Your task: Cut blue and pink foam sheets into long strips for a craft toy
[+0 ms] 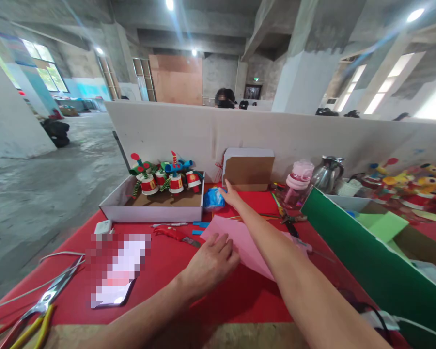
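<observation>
A pink sheet of paper (pixel 256 249) lies on the red table cover, partly hidden under my right forearm. My left hand (pixel 216 257) rests on the sheet's near-left part with its fingers a little bent and apart. Stretched across the sheet, my right hand (pixel 232 195) is beside a crumpled blue plastic bag (pixel 214 198). Its index finger points upward and its thumb reaches toward the bag; I cannot tell whether they touch. Behind that hand, a white-edged brown cardboard box (pixel 250 169) leans on the partition.
A shallow white box (pixel 152 213) holds several paper-cup figures (pixel 176 182). Red-handled pliers (pixel 174 235), a phone (pixel 119 276) and large scissors (pixel 47 300) lie leftward. To the right stand a pink bottle (pixel 298 179), a metal jug (pixel 327 174) and a green-sided box (pixel 363 257).
</observation>
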Motion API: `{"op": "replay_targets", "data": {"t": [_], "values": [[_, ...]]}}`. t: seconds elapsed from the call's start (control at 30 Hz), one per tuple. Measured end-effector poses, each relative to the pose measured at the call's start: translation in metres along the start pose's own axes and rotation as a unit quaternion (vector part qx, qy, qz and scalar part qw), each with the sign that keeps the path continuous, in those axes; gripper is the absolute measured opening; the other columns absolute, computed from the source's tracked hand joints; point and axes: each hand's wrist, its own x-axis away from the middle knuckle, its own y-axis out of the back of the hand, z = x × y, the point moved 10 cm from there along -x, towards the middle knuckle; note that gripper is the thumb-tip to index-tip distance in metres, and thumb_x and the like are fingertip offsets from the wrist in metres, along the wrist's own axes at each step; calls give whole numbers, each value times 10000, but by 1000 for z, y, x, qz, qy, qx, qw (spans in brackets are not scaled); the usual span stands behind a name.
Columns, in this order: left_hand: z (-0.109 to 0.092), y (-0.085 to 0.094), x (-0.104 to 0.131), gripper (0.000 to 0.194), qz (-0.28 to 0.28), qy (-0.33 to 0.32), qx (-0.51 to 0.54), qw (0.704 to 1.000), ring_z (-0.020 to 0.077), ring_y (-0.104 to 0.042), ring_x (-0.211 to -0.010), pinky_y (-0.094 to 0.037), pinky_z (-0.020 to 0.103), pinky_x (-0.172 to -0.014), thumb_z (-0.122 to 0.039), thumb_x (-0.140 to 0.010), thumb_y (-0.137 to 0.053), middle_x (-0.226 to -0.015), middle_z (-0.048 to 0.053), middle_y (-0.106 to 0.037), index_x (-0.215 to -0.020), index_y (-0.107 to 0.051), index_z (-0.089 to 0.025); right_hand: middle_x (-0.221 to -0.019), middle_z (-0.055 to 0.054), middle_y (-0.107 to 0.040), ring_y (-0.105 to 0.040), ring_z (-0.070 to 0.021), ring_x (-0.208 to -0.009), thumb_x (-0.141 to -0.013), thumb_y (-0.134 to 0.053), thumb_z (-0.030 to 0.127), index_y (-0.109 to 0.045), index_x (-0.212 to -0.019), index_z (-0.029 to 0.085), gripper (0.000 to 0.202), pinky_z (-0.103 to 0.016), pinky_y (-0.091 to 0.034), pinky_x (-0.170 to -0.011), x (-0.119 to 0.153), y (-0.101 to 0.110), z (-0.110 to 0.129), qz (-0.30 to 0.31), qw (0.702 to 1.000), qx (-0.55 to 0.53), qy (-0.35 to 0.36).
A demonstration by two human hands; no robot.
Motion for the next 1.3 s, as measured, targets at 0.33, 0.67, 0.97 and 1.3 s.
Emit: {"op": "replay_targets", "data": {"t": [0.33, 0.67, 0.97, 1.3], "values": [[-27, 46, 64, 221, -96, 71, 12, 993, 205, -659, -1073, -497, 351, -934, -140, -944, -413, -1103, 72, -730, -950, -625, -204, -983, -49, -751, -704, -190, -890, -979, -419, 273, -655, -1211, 225, 335, -310, -520, -844, 53, 30, -41, 2, 1000, 21, 4], [-49, 34, 101, 231, -114, 112, 41, 986, 184, -664, -1049, -517, 306, -870, -149, -951, -433, -1042, 54, -744, -927, -652, -220, -1226, -62, -695, -609, -212, -1171, -937, -507, 172, -698, -1170, 237, 308, -296, -452, -974, 46, -25, 29, 51, 995, 48, 78], [-42, 22, 110, 223, -15, 97, 70, 993, 185, -682, -851, -519, 290, -725, -81, -898, -502, -973, 70, -745, -1031, -647, -187, -1194, -54, -711, -645, -209, -1099, -968, -474, 291, -696, -1171, 229, 307, -321, -476, -964, 174, 70, 31, 7, 990, -46, 132], [-19, 3, 115, 329, 229, 151, 173, 946, 170, -683, -729, -530, 264, -654, -4, -783, -476, -806, 1, -725, -912, -668, -238, -1238, -87, -689, -598, -248, -1181, -775, -578, 73, -691, -1189, 265, 470, -451, -298, -1162, 325, -10, 3, 120, 981, 103, 112]]}}
